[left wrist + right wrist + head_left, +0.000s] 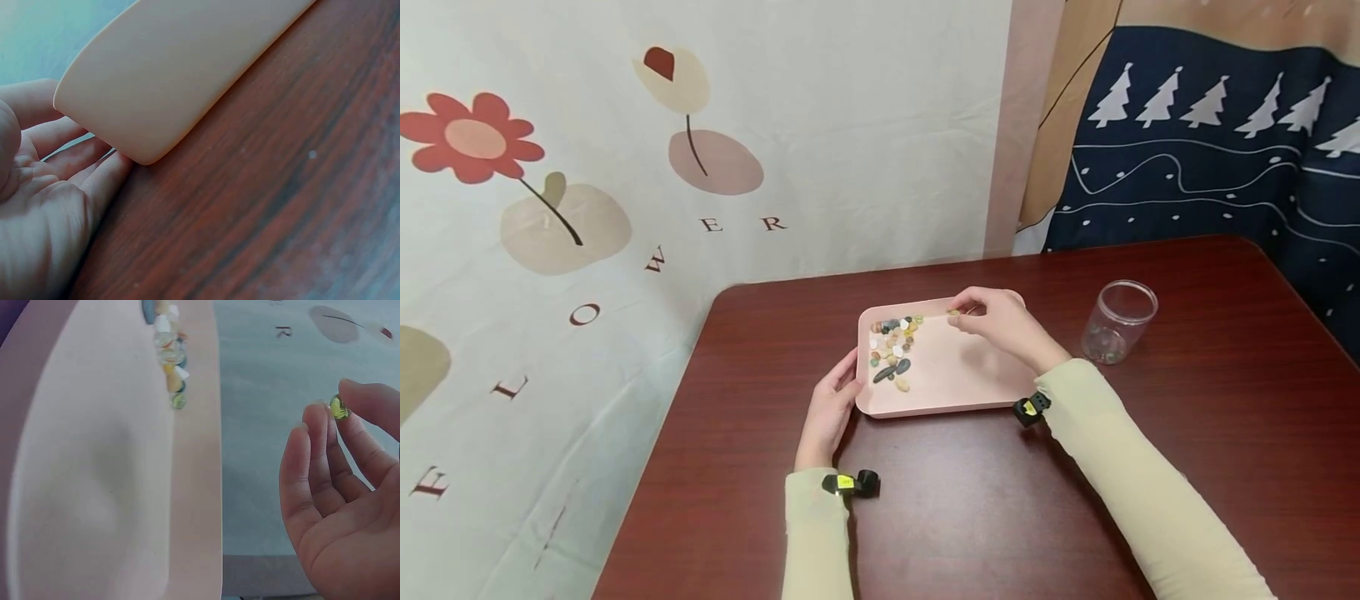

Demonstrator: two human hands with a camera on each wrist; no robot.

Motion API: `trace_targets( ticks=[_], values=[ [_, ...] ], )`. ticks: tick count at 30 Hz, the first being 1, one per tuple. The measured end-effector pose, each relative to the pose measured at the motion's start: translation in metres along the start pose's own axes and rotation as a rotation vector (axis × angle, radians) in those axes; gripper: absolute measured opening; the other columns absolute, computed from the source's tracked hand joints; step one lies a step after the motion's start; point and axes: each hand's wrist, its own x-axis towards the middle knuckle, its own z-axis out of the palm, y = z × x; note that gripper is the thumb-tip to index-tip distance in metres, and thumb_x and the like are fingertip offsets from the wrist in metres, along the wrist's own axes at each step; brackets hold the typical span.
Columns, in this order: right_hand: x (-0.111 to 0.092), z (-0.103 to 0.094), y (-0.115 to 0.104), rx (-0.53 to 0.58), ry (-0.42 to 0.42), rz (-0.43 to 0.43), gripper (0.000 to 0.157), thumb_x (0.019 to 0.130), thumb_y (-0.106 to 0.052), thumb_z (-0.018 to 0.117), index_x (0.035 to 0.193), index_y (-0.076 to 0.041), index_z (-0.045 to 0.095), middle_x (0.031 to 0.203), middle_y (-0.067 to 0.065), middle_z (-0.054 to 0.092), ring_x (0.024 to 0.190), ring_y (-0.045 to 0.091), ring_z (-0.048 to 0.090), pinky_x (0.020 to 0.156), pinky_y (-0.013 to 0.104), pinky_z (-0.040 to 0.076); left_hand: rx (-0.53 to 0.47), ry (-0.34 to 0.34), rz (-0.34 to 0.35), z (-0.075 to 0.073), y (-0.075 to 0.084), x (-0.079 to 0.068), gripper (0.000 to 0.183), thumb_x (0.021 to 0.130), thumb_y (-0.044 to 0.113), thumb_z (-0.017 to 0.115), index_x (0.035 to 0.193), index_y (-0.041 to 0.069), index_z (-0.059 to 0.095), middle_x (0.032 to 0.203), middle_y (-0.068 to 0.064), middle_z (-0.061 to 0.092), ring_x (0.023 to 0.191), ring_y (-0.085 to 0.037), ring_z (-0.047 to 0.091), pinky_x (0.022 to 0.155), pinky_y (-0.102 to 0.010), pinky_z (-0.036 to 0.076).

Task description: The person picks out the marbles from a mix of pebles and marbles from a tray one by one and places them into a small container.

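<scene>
My right hand (1000,321) pinches a small shiny yellow-green stone (339,407) between thumb and index fingertip, over the far side of a pink tray (962,375). The other fingers are loosely bent, holding nothing. Several small coloured stones (895,337) are grouped along the tray's left part: white, amber, green and brown ones, with dark oblong stones (891,371) nearer the front. At the tray's left edge, my left hand (831,408) touches its outer wall with fairly straight fingers (62,134); the tray hides their tips.
A clear plastic jar (1120,321) stands upright right of the tray, with a few small pieces at its bottom. The dark red wooden table (940,492) reaches back to a flower-printed cloth (850,133) and a navy curtain with white trees (1195,167).
</scene>
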Motion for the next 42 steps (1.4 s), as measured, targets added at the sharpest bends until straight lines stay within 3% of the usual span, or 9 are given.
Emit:
trace_targets(
  ticks=[8,11,15,22,42],
  values=[
    [-0.016,-0.007,0.005,0.184,-0.03,-0.036,0.024,0.083,-0.023,0.064,0.101,-0.007,0.063,0.087,0.009,0.062,0.074,0.022,0.061,0.071,0.033,0.05,0.02,0.009,-0.009,0.0,0.001,0.0,0.051,0.086,-0.007,0.045,0.135,0.006,0.038,0.139,-0.005,0.034,0.125,-0.011,0.034,0.097,-0.027,0.035],
    [-0.024,-0.008,0.007,0.216,-0.029,-0.012,0.027,0.083,-0.025,0.063,0.103,-0.007,0.062,0.088,0.009,0.062,0.076,0.023,0.062,0.074,0.035,0.05,0.03,0.02,-0.015,0.0,0.001,0.0,0.051,0.086,-0.006,0.045,0.135,0.006,0.038,0.139,-0.004,0.035,0.124,-0.01,0.035,0.096,-0.026,0.035],
    [-0.038,-0.01,0.011,0.214,-0.005,0.038,0.033,0.08,-0.033,0.065,0.103,-0.009,0.062,0.084,0.008,0.062,0.078,0.022,0.061,0.074,0.035,0.049,0.037,0.023,-0.022,0.0,0.0,-0.001,0.051,0.086,-0.005,0.046,0.135,0.006,0.038,0.14,-0.004,0.034,0.125,-0.009,0.033,0.096,-0.026,0.035],
    [-0.054,-0.011,0.017,0.203,0.064,0.026,0.035,0.078,-0.036,0.067,0.102,-0.011,0.063,0.088,0.005,0.061,0.078,0.019,0.059,0.07,0.03,0.046,0.036,0.024,-0.024,0.0,0.0,0.0,0.05,0.087,-0.005,0.046,0.135,0.006,0.038,0.139,-0.003,0.035,0.124,-0.008,0.035,0.096,-0.024,0.035],
    [-0.072,-0.023,0.024,0.222,0.176,0.075,0.034,0.081,-0.032,0.064,0.107,-0.011,0.061,0.09,0.006,0.059,0.083,0.016,0.059,0.073,0.026,0.046,0.033,0.005,-0.008,0.0,-0.001,-0.001,0.05,0.088,-0.005,0.046,0.136,0.005,0.036,0.139,-0.005,0.034,0.125,-0.011,0.034,0.097,-0.026,0.034]
  ],
)
